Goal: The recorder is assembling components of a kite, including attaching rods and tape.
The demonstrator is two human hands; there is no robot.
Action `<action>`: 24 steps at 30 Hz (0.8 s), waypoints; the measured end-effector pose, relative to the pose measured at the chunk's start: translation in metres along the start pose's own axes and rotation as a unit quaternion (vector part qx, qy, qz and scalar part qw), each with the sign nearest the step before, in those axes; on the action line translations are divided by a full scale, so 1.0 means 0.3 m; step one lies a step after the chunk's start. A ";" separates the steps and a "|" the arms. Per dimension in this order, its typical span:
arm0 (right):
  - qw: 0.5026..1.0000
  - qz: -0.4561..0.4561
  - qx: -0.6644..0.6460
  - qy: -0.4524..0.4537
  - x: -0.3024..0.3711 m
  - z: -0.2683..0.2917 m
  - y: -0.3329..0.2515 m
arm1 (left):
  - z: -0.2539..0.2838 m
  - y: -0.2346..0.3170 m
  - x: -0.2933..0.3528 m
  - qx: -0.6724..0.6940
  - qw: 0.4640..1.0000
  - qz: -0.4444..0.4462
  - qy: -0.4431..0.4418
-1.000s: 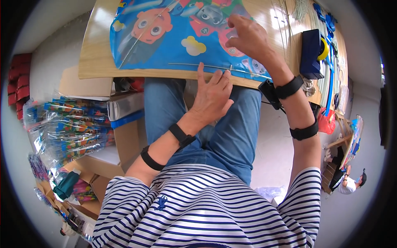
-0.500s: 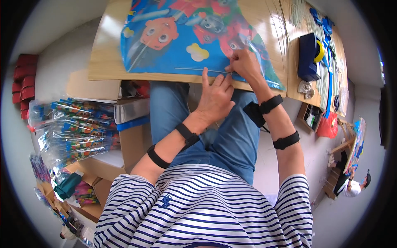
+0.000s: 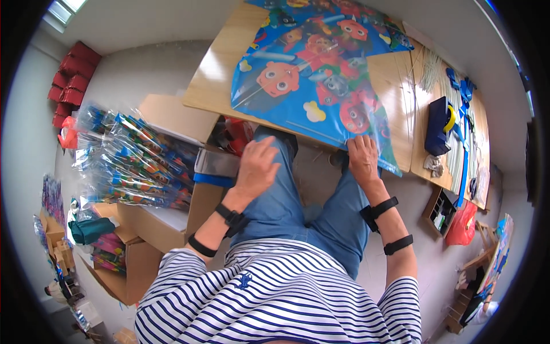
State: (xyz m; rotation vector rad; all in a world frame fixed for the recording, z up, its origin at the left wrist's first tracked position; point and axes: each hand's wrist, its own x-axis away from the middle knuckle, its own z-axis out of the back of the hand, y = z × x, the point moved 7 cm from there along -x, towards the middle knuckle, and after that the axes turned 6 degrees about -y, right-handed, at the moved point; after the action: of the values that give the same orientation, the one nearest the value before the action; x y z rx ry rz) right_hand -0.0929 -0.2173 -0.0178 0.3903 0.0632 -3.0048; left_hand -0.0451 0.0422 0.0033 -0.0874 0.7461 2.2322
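A blue plastic sheet (image 3: 275,106) printed with cartoon figures lies over the table's near edge, its wide end toward me. Thin pale rods run along it, one of them near its lower edge. My right hand (image 3: 362,157) is at that edge with fingers bent down over it, pinching the sheet; the fingertips are partly hidden. Off the table, above my left thigh, my left hand (image 3: 258,166) hangs with its fingers apart and nothing in them. It is slightly blurred and close to the open cardboard box on the left.
Bundles of wrapped printed pieces (image 3: 143,163) rest on a cardboard box (image 3: 197,212) at left. On the wooden table (image 3: 212,80), to the right, are a dark blue tape dispenser (image 3: 438,126), thin rods (image 3: 455,143) and blue ribbon (image 3: 463,172). A red bag (image 3: 462,223) hangs below.
My left hand has left the sheet's lower edge and moved left, off the table. My right hand has shifted down to the edge. The view has turned, showing more table and another printed sheet.
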 end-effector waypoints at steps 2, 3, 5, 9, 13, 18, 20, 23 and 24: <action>1.000 0.013 0.006 0.004 -0.001 0.020 0.003 | 0.048 -0.099 0.072 -0.024 0.998 0.034 0.039; 1.000 0.022 0.010 -0.003 0.001 0.031 0.003 | 0.065 -0.159 0.103 -0.005 0.995 0.085 0.056; 0.999 0.015 0.017 0.027 -0.013 0.090 0.004 | 0.091 -0.247 0.161 -0.004 0.985 0.147 0.089; 0.985 0.005 0.017 0.171 -0.081 0.447 -0.069 | 0.191 -0.305 0.188 0.042 0.967 0.217 0.124; 0.968 0.020 -0.155 0.195 -0.147 0.765 -0.091 | 0.286 -0.387 0.146 0.169 0.942 0.210 0.202; 0.897 -0.139 -0.374 0.191 -0.193 0.973 0.024 | 0.429 -0.413 -0.031 0.362 0.905 0.111 0.194; 0.850 -0.148 -0.470 0.187 -0.221 0.978 0.067 | 0.504 -0.393 -0.106 0.421 0.884 0.068 0.191; 0.828 -0.165 -0.506 0.177 -0.251 0.930 0.136 | 0.612 -0.365 -0.224 0.449 0.875 0.051 0.173; 0.808 -0.197 -0.530 0.163 -0.258 0.899 0.179 | 0.656 -0.415 -0.258 0.408 0.894 0.058 0.177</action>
State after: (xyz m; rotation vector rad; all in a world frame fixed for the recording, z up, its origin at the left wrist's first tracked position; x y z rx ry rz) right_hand -0.0803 -0.2776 0.2610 0.7712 1.9149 -2.5899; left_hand 0.1278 0.1644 0.1273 -0.0333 1.8725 1.8458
